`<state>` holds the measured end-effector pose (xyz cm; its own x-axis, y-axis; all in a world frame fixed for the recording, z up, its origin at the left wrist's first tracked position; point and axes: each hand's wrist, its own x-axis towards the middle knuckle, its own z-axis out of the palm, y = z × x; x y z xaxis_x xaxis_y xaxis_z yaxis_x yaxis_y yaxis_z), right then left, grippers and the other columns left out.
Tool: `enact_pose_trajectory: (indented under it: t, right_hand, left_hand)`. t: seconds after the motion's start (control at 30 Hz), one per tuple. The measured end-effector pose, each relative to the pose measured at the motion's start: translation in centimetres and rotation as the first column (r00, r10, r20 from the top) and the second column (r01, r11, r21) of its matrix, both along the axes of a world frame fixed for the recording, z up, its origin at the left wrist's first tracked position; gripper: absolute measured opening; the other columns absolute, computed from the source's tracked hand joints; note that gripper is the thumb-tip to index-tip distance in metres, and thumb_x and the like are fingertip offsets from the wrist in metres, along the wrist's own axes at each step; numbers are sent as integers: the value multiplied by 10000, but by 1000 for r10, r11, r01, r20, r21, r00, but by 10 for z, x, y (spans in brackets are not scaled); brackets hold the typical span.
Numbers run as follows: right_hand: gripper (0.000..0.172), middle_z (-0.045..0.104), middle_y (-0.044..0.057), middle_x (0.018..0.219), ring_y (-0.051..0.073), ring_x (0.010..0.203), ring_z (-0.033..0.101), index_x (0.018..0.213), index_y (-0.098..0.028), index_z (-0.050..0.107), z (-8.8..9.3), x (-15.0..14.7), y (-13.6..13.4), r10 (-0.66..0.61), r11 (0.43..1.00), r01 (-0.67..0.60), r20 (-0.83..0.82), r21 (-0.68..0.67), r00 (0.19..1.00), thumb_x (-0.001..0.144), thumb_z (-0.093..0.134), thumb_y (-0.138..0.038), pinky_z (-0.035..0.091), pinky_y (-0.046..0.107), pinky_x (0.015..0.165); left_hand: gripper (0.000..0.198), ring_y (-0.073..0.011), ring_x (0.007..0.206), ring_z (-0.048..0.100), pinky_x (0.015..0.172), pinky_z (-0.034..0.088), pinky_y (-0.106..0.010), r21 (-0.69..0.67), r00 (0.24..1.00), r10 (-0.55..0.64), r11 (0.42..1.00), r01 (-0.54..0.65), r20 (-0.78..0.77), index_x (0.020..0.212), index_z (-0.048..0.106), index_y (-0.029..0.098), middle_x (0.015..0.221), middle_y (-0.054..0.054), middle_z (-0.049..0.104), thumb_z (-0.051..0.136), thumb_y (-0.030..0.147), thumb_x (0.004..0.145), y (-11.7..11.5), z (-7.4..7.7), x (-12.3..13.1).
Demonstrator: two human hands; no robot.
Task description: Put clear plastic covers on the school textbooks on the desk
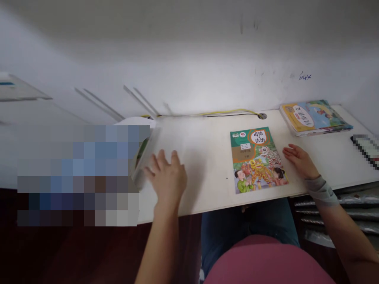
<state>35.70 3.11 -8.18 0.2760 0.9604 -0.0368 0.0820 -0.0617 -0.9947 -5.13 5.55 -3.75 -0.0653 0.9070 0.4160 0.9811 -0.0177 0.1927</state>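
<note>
A textbook with a green top and a colourful lion-dance cover [257, 159] lies flat on the white desk [210, 157]. Just beyond its right edge is my right hand [300, 159], fingers stretched out and holding nothing. My left hand [168, 177] is over the left part of the desk with its fingers spread, nothing in it. Beside its fingertips, a blurred, pale clear-looking sheet or cover [148, 152] stands tilted at the edge of a pixelated area.
A stack of books [315, 116] sits at the back right, with a black-edged device [367, 150] at the far right. Yellow and black cables [231, 112] run along the wall to a desk hole. Plastic-wrapped items [334, 213] are below the desk at right.
</note>
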Motion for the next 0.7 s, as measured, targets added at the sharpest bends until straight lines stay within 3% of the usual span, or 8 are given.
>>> enact_pose_trajectory:
  t: [0.07,0.13,0.17,0.27,0.4,0.7]
  right_hand:
    - [430,648,130,1135,236,1065,610,1085,-184,560,-1,0,-1,7,999,-15,205,35,979,705,622,-374,441,457,983]
    - [412,638,141,1157,244,1083,598,1099,-171,588,-2,-4,-4,21,997,-50,414,59,910,779,543,-427,422,471,1003]
    - [421,629,144,1175,249,1105,583,1113,-169,595,-2,-7,-6,32,995,-75,498,66,866,810,505,-445,411,474,1014]
    - [487,547,168,1293,269,1223,488,1167,-147,588,-6,-17,-11,77,985,-161,663,66,744,863,417,-487,358,488,1058]
    - [558,446,205,1380,280,1310,380,1190,-100,573,-9,-23,-14,125,976,-217,758,22,640,894,348,-515,304,484,1093]
    - [552,442,174,1389,277,1312,373,1178,-145,584,-6,-26,-14,129,977,-215,772,10,622,904,317,-543,298,485,1094]
  left_hand:
    - [433,-349,1382,201,1048,225,-619,30,969,-246,969,245,5,1280,464,81,1428,-234,352,346,211,883,-8,-8,32]
    - [415,-258,1346,328,1059,327,-484,-38,897,-441,897,441,11,1271,487,141,1393,-160,445,317,280,919,-15,-21,63]
    - [434,-252,1329,360,1048,356,-454,-84,864,-503,861,502,10,1271,492,139,1383,-154,463,332,343,923,-18,-29,76]
    - [599,-314,1326,351,1043,353,-480,-224,852,-523,833,506,-18,1319,430,37,1390,-235,420,339,467,913,-24,-50,101]
    - [708,-342,1335,319,1063,314,-494,-243,865,-499,848,471,-62,1350,378,-11,1406,-257,380,300,535,907,-25,-61,105]
    - [738,-328,1345,305,1068,310,-492,-214,861,-508,845,491,-32,1379,325,-10,1408,-263,373,304,553,902,-25,-63,101]
